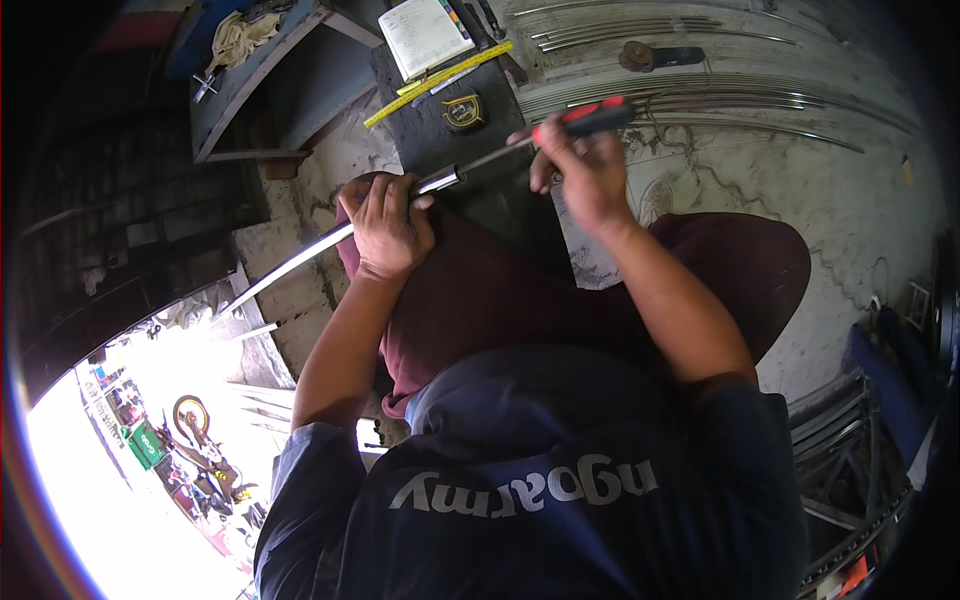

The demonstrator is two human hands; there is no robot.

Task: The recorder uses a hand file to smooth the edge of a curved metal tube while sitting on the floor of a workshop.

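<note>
My left hand (385, 222) grips a shiny metal tube (290, 265) near its upper end, with the tube running down to the left over my knee. My right hand (585, 170) holds a screwdriver with a red and black handle (590, 117). The screwdriver's shaft points left into the open end of the tube (447, 179). Both hands sit above my lap, which is covered by dark red trousers (500, 290).
A dark bench (425, 120) ahead carries a yellow tape measure (464, 112), a yellow ruler (440, 82) and an open notebook (425, 35). Curved metal rods (700, 100) and an angle grinder (655, 55) lie on the concrete floor. A metal frame (850, 450) stands at right.
</note>
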